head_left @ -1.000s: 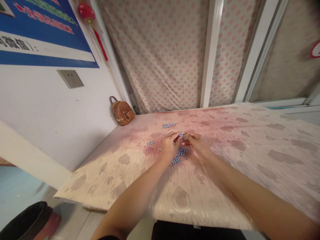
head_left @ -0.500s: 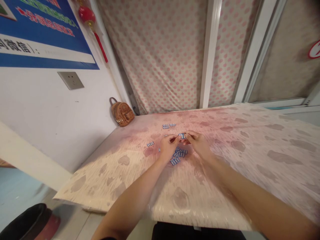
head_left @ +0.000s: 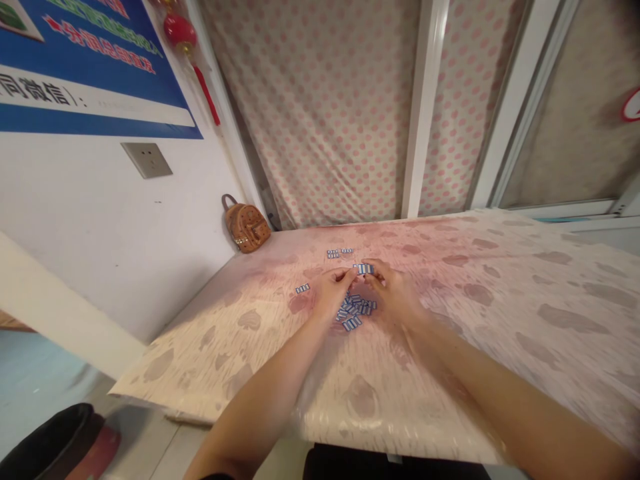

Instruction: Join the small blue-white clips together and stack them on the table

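Observation:
A short row of small blue-and-white blocks (head_left: 364, 269) is held just above the table between both hands. My left hand (head_left: 334, 291) pinches its left end with thumb and forefinger. On the other end, the fingers of my right hand (head_left: 395, 287) are closed around it. Below the hands lies a loose pile of similar blocks (head_left: 356, 308), partly hidden by my left hand. To the left sits a short strip of blocks (head_left: 303, 289). Farther back are two neat groups, a double-row group (head_left: 333, 254) and a single-row group (head_left: 347, 251).
A patterned cover lies over the table (head_left: 240, 373). A small brown backpack (head_left: 247, 228) stands at the back left corner against the wall. Behind the table hang dotted curtains (head_left: 320, 120) and a white frame post (head_left: 424, 107). A dark bin (head_left: 55, 443) is on the floor at left.
More blocks now show in the row between my hands. My left hand has shifted slightly left and covers the spot where a single block lay. The view has moved slightly.

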### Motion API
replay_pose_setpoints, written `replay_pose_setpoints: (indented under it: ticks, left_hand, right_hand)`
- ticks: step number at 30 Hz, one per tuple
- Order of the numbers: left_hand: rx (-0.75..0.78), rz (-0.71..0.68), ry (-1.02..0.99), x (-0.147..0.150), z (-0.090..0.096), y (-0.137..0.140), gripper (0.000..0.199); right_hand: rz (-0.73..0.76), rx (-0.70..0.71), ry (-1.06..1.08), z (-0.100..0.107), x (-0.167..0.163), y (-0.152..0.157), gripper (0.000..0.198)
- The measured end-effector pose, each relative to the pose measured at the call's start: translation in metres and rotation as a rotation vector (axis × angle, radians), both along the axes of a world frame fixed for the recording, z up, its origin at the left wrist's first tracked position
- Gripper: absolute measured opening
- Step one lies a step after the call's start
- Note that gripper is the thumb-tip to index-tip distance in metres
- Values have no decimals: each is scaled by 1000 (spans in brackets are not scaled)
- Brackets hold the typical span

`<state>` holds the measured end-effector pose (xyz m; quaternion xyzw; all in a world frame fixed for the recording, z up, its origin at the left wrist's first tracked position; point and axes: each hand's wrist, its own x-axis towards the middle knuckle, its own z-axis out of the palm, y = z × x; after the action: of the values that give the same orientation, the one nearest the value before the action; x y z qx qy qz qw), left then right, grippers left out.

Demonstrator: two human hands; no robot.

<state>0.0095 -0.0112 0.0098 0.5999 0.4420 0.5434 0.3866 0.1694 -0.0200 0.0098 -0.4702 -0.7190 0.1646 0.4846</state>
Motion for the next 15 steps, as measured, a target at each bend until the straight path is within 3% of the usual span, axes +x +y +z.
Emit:
replay_pose_setpoints:
  ticks: [5, 9, 15]
  left_hand:
    - [23, -3, -50, 1, -1, 1, 32]
    - [53, 30, -19, 1, -2, 1, 34]
    - [117, 37, 64, 5, 2, -5, 29]
  right_hand:
    - [80, -62, 151, -7, -1, 7, 38]
    - [156, -144, 285, -8, -1, 10, 20]
    - [153, -168, 244, -1, -4, 2, 19]
